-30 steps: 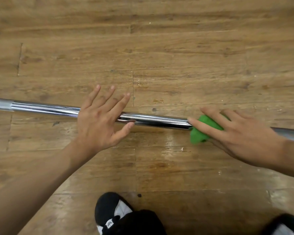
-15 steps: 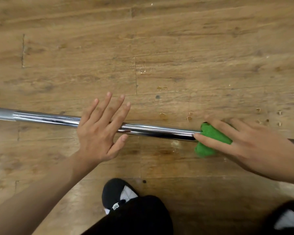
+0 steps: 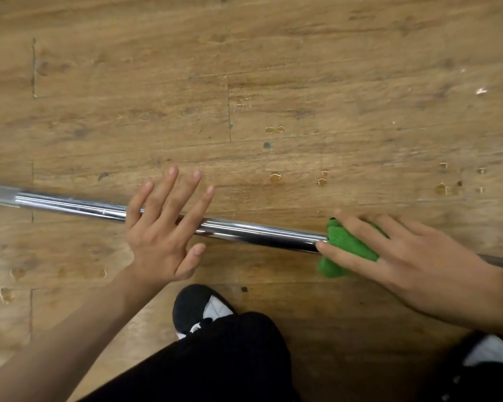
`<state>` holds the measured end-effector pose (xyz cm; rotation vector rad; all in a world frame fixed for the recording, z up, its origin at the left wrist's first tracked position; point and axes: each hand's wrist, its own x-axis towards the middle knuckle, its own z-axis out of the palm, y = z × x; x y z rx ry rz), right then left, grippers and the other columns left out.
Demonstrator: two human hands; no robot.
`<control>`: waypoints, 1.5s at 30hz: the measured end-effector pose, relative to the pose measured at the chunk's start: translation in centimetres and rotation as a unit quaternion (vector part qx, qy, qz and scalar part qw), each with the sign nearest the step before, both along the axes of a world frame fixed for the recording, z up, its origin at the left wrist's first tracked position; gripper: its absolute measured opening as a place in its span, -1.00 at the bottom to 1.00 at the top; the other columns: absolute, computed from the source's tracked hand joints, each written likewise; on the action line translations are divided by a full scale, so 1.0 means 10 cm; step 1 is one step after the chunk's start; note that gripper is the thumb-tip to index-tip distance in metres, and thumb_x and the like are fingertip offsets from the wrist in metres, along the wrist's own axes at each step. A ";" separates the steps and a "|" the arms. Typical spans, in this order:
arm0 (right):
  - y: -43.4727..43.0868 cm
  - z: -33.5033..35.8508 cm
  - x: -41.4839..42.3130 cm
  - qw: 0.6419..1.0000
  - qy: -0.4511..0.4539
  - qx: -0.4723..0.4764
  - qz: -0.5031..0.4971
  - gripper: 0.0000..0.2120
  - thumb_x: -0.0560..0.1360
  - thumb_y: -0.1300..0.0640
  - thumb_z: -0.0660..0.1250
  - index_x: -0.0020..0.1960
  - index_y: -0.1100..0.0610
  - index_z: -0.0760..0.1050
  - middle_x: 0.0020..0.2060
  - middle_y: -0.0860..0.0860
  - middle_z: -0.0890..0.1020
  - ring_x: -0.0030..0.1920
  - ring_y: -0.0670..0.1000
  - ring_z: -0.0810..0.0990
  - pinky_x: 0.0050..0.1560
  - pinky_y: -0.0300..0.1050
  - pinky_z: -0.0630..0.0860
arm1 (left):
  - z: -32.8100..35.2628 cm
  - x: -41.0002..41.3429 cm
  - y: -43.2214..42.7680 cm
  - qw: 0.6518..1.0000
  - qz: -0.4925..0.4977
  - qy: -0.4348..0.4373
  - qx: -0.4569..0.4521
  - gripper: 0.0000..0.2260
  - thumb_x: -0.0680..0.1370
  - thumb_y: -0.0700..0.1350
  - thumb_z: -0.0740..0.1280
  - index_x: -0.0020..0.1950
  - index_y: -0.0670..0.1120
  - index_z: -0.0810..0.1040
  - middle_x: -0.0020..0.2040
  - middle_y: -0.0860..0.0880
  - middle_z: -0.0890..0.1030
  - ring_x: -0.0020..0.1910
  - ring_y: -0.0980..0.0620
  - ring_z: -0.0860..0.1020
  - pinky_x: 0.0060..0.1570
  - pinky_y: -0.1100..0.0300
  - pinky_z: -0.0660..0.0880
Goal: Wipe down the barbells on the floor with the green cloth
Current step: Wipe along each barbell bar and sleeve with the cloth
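Barbell (image 3: 259,232) lies left-to-right under the flat, steadying left hand (image 3: 160,236), while the right hand's (image 3: 418,256) straight fingers (image 3: 357,229) press the green cloth (image 3: 346,243) onto it further right.

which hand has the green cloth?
The right hand, pressing the green cloth onto the barbell; the left hand rests flat on it, fingers spread, no cloth.
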<state>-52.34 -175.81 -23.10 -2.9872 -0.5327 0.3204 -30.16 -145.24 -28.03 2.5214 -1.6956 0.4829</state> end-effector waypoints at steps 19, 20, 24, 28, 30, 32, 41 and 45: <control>-0.42 -0.08 0.07 0.998 -0.043 -0.048 -0.008 -0.38 0.63 0.30 -0.09 0.69 0.13 0.00 0.52 0.36 0.30 0.11 0.39 0.55 -0.07 0.27 0.60 | 0.03 0.40 -0.48 0.998 0.003 0.039 -0.044 -0.36 0.72 0.19 -0.15 0.55 -0.11 0.48 0.51 -0.11 0.51 0.59 -0.20 0.35 0.44 -0.20 0.34; -0.37 -0.09 0.15 0.997 -0.060 -0.051 -0.027 -0.40 0.64 0.27 -0.07 0.68 0.15 0.05 0.49 0.38 0.34 0.07 0.39 0.56 -0.09 0.27 0.59 | 0.04 0.44 -0.51 0.998 0.005 0.046 -0.039 -0.36 0.72 0.20 -0.14 0.56 -0.10 0.46 0.52 -0.11 0.50 0.60 -0.20 0.33 0.46 -0.21 0.32; 0.17 -0.24 0.83 0.985 -0.134 -0.069 -0.083 -0.39 0.63 0.19 -0.03 0.68 0.15 0.05 0.42 0.35 0.43 0.06 0.36 0.57 -0.08 0.24 0.55 | 0.10 0.62 -0.70 0.997 0.018 0.073 -0.017 -0.38 0.72 0.21 -0.11 0.58 -0.11 0.44 0.52 -0.12 0.49 0.61 -0.22 0.30 0.50 -0.22 0.27; 0.44 -0.30 1.37 0.973 -0.165 -0.035 -0.158 -0.44 0.65 0.06 0.13 0.65 0.04 0.19 0.26 0.18 0.56 0.03 0.25 0.57 -0.10 0.11 0.46 | 0.11 0.77 -0.82 0.996 0.022 0.085 0.007 -0.39 0.73 0.21 -0.10 0.59 -0.09 0.42 0.51 -0.11 0.51 0.59 -0.19 0.33 0.46 -0.19 0.31; 0.40 -0.31 1.36 0.964 -0.179 -0.011 -0.195 -0.43 0.62 -0.08 0.25 0.60 0.01 0.30 0.19 0.12 0.59 0.02 0.20 0.54 -0.08 0.08 0.39 | 0.12 0.81 -0.86 0.995 0.026 0.092 0.019 -0.38 0.72 0.22 -0.10 0.61 -0.09 0.39 0.50 -0.11 0.52 0.59 -0.19 0.34 0.42 -0.18 0.34; 0.38 -0.31 1.27 0.938 -0.204 0.015 -0.278 -0.46 0.60 -0.16 0.24 0.52 0.02 0.42 0.11 0.10 0.60 0.01 0.19 0.51 -0.02 0.10 0.36 | 0.13 0.84 -0.92 0.994 0.038 0.095 0.024 -0.38 0.72 0.22 -0.10 0.61 -0.09 0.40 0.49 -0.10 0.53 0.58 -0.19 0.36 0.41 -0.16 0.35; 0.44 -0.36 1.39 0.860 -0.255 0.089 -0.432 -0.60 0.57 -0.12 0.28 0.29 0.07 0.60 0.07 0.05 0.64 0.04 0.18 0.54 0.18 0.12 0.37 | 0.27 0.93 -1.08 0.982 0.084 0.113 0.122 -0.33 0.72 0.27 -0.14 0.63 -0.12 0.32 0.55 -0.13 0.45 0.62 -0.19 0.28 0.57 -0.19 0.19; 0.53 -0.42 1.41 0.848 -0.248 0.092 -0.460 -0.56 0.57 -0.10 0.27 0.39 0.03 0.55 0.22 0.05 0.62 0.23 0.21 0.53 0.37 0.15 0.31 | 0.40 0.89 -1.12 0.965 0.122 0.105 0.205 -0.33 0.72 0.26 -0.19 0.71 -0.12 0.10 0.66 -0.17 0.25 0.68 -0.17 0.10 0.65 -0.08 -0.05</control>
